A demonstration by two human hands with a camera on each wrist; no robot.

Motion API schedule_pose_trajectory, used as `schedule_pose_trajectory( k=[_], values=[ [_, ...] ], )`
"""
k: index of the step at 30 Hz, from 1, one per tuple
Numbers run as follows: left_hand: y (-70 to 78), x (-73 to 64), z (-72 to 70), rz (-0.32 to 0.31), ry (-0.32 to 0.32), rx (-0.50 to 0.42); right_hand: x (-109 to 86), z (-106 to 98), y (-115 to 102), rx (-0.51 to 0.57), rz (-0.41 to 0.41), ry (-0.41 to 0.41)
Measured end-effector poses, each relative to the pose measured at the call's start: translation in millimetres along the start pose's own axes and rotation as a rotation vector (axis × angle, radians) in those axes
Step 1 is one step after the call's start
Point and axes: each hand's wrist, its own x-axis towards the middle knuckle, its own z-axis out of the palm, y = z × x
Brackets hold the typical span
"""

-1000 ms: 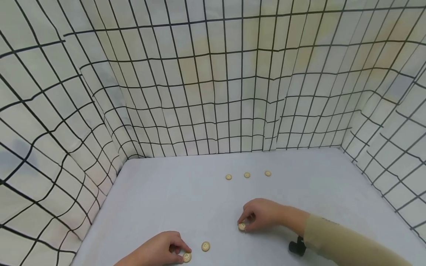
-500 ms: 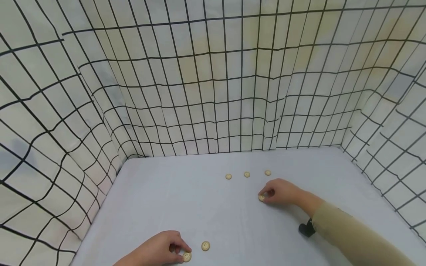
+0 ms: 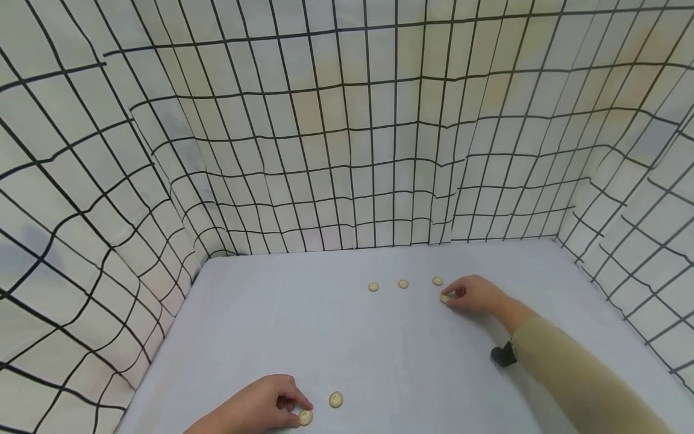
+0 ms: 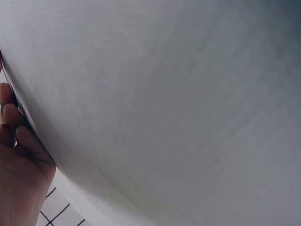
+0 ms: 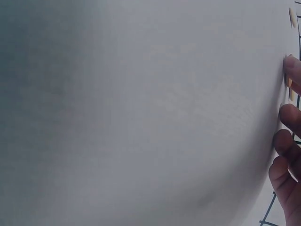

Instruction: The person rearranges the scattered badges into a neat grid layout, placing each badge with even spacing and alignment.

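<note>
My right hand (image 3: 477,295) pinches the edge of a pale yellow round disc (image 3: 444,299) between thumb and fingers, low over the white table. Just beyond it lies another such disc (image 3: 437,281), the rightmost of a row of three. My left hand (image 3: 265,401) pinches a disc (image 3: 306,417) with a ringed, marked face at the table's near side. A loose disc (image 3: 336,399) lies to the right of that one. In the left wrist view only part of the hand (image 4: 23,174) shows. The right wrist view catches curled fingers (image 5: 284,141) at its edge.
The row's middle disc (image 3: 403,284) and left disc (image 3: 373,287) lie toward the back of the white table (image 3: 282,313). A pale cloth wall with a black grid (image 3: 336,150) surrounds the table. A small black device (image 3: 504,354) hangs under the right wrist.
My right hand has moved away from me and to the right with its disc, from mid-table to just before the far row. My left hand and the loose discs have stayed put.
</note>
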Motion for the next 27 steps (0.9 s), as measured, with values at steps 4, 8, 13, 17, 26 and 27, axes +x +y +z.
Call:
schedule_pose_trajectory(
  k=[4, 8, 13, 17, 26, 27],
  values=[
    [-0.9, -0.5, 1.0, 0.009, 0.012, 0.013, 0.0, -0.5, -0.5, 0.016, 0.008, -0.006],
    [-0.9, -1.0, 1.4, 0.011, 0.021, 0.028, -0.6, -0.2, -1.9, 0.020, 0.012, -0.011],
    [-0.8, -0.8, 0.2, 0.008, 0.017, 0.022, 0.1, 0.4, -2.0, 0.021, 0.021, -0.017],
    [-0.2, -1.0, -0.9, 0.017, 0.010, 0.018, 1.0, 1.8, -0.5, 0.028, 0.026, -0.017],
    [1.0, -1.2, -1.6, 0.012, 0.020, 0.083, 0.4, 3.5, -2.4, 0.049, 0.037, -0.008],
    [0.7, -0.9, -1.5, 0.010, 0.021, 0.092, -0.6, 3.7, -4.5, 0.057, 0.022, -0.006]
  ],
)
